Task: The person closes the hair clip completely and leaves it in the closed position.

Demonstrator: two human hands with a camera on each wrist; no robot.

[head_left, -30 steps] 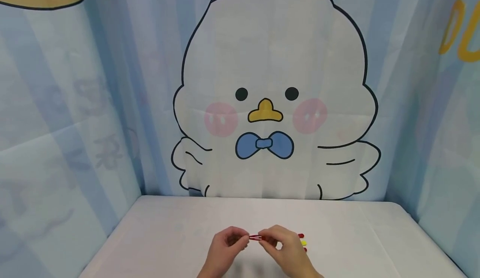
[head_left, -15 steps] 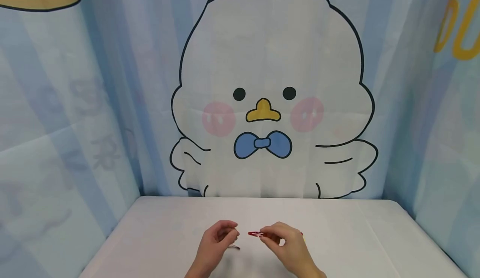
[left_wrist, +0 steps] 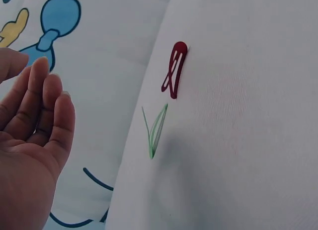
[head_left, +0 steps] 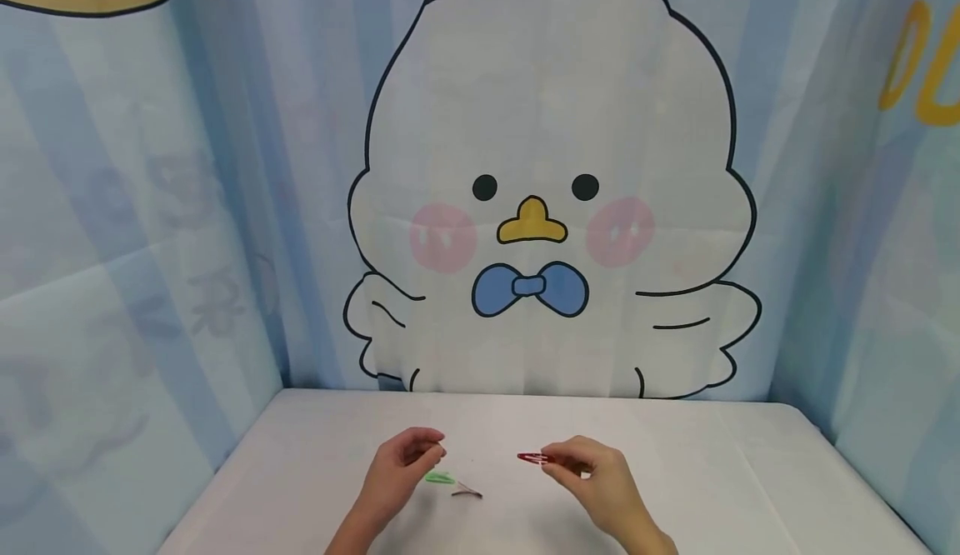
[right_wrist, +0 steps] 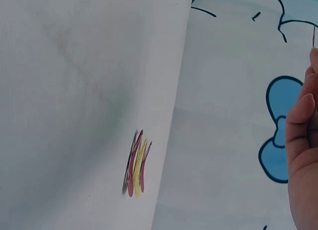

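My right hand (head_left: pixel 592 484) pinches a red snap hair clip (head_left: pixel 531 457) above the table, its pointed end facing left. In the right wrist view only a sliver of that clip shows above the fingertips. My left hand (head_left: pixel 401 467) hovers at the left with fingers loosely bent and nothing visible in them. Below it a green snap hair clip (left_wrist: pixel 155 135) and a dark red snap hair clip (left_wrist: pixel 176 71) lie on the table, both with their parts sprung apart.
Several closed hair clips (right_wrist: pixel 136 165), dark, red and yellow, lie side by side on the white table (head_left: pixel 712 463), mostly hidden behind my right hand in the head view. A curtain (head_left: pixel 540 122) with a printed duck hangs behind the table.
My left hand has left the red clip and moved left, bringing the dark red and green clips into view. My right hand still holds the red clip and has shifted right.
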